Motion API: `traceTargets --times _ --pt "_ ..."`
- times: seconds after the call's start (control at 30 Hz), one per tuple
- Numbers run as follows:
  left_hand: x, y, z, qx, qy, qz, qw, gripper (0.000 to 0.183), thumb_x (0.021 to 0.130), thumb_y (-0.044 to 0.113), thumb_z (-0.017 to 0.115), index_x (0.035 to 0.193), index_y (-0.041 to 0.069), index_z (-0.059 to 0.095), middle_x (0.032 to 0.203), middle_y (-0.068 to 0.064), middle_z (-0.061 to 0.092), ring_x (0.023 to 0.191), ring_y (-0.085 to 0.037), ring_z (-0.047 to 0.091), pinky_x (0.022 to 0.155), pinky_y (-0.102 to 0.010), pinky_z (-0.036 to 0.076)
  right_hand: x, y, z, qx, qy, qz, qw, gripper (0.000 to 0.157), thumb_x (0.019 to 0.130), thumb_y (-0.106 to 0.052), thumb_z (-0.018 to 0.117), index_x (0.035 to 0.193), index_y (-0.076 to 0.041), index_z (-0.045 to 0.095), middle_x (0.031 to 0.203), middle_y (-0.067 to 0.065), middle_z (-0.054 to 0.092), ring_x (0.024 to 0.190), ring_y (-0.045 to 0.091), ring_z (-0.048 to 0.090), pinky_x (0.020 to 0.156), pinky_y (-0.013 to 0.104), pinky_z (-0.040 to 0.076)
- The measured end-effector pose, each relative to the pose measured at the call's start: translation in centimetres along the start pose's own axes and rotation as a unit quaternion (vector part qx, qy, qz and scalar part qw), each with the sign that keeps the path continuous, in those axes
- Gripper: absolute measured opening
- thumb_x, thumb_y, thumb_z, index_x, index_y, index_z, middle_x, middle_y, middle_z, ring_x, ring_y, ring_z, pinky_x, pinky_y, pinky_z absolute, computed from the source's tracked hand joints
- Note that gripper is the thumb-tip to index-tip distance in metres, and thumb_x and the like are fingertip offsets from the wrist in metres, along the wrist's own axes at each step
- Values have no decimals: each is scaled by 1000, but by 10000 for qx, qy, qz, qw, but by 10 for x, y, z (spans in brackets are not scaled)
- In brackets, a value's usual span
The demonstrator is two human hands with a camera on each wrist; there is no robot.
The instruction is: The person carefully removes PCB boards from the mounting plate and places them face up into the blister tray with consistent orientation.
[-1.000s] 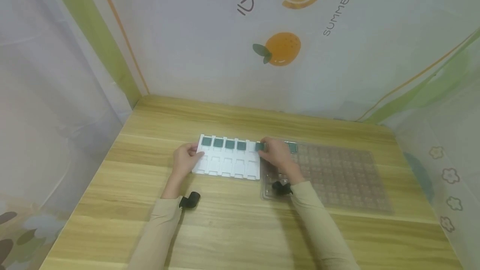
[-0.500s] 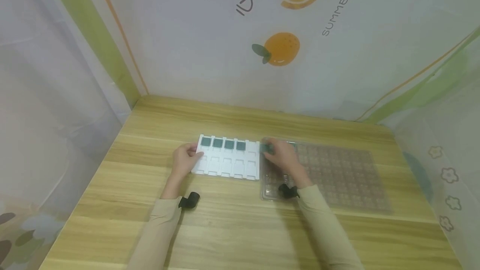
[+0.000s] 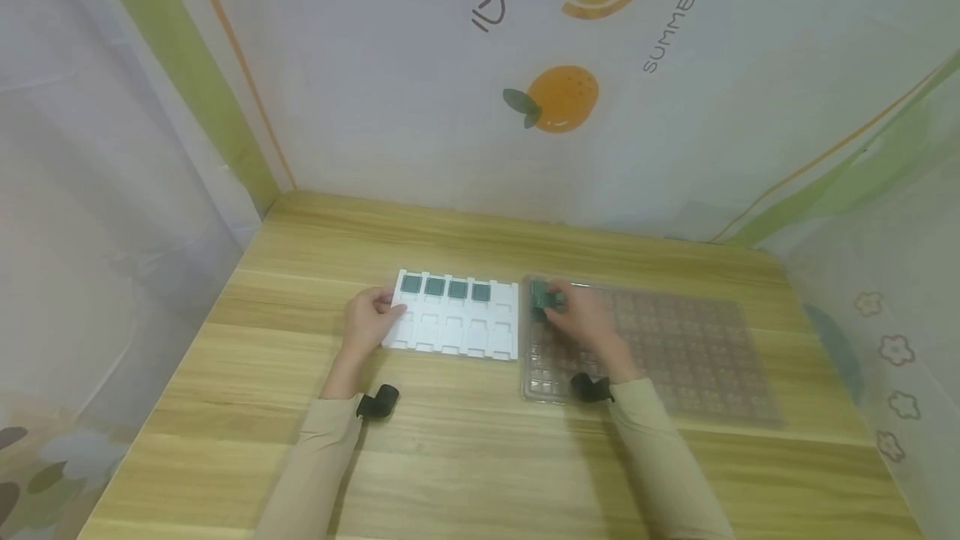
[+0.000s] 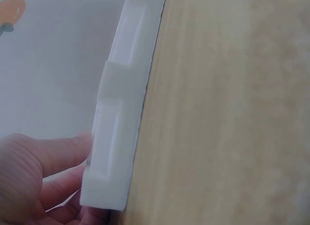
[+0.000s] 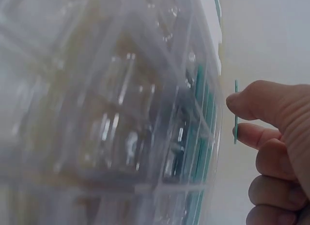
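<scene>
My left hand point(image 3: 369, 322) grips the left edge of a white slotted tray point(image 3: 441, 310), thumb over the rim and fingers beneath, as the tray's rim point(image 4: 116, 138) shows in the left wrist view. Four of its back-row slots hold green square chips point(image 3: 457, 290); the back right slot and the front row are bare. My right hand point(image 3: 588, 319) pinches a thin green chip point(image 5: 236, 111) on edge between thumb and index finger, just above a clear compartmented tray point(image 3: 675, 348). More green chips point(image 5: 201, 133) show inside that clear tray, near its left end.
Both trays lie side by side on a wood-grain table point(image 3: 450, 457), the clear one to the right. A white curtain point(image 3: 390, 90) printed with oranges hangs behind the table. Black wrist cameras point(image 3: 378, 401) sit at both cuffs.
My right hand has moved right, from the white tray's back right corner to over the clear tray, with a green chip in its fingers. My left hand stays on the white tray.
</scene>
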State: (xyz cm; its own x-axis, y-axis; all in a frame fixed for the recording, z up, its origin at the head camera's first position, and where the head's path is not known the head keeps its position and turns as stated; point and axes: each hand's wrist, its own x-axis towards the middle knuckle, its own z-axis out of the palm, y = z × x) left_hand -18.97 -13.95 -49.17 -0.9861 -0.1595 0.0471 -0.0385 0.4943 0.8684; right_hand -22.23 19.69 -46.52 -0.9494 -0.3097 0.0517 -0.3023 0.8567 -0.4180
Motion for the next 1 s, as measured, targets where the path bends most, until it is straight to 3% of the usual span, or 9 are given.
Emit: traceTargets --times 0.17,0.5,0.77,1.0 --pt "-1 1 0 3 19 -40 10000 35 82 2 68 112 -13 60 99 -27 64 87 -37 61 75 -42 52 -5 7 -2 -70 36 130 9999 35 83 -16 68 112 2 61 65 4 58 51 14 46 46 28 40" --pt "0 1 0 15 12 -39 10000 35 81 2 68 112 -12 60 99 -27 64 86 -36 61 75 -43 52 -16 18 -6 5 228 27 9997 34 81 -14 70 108 4 61 74 9 64 56 15 53 49 28 45" --pt "0 2 0 22 40 -7 10000 34 81 1 68 111 -13 60 99 -28 64 85 -36 61 74 -43 52 -23 31 -10 -339 451 5 9984 33 79 -15 72 106 1 63 55 -1 50 46 11 42 41 26 36" --pt "0 2 0 -1 8 -25 10000 34 81 1 68 111 -13 60 99 -28 64 85 -36 61 74 -43 51 -28 40 -13 -72 300 177 9994 33 79 -13 71 106 2 60 60 1 53 50 12 46 44 27 40"
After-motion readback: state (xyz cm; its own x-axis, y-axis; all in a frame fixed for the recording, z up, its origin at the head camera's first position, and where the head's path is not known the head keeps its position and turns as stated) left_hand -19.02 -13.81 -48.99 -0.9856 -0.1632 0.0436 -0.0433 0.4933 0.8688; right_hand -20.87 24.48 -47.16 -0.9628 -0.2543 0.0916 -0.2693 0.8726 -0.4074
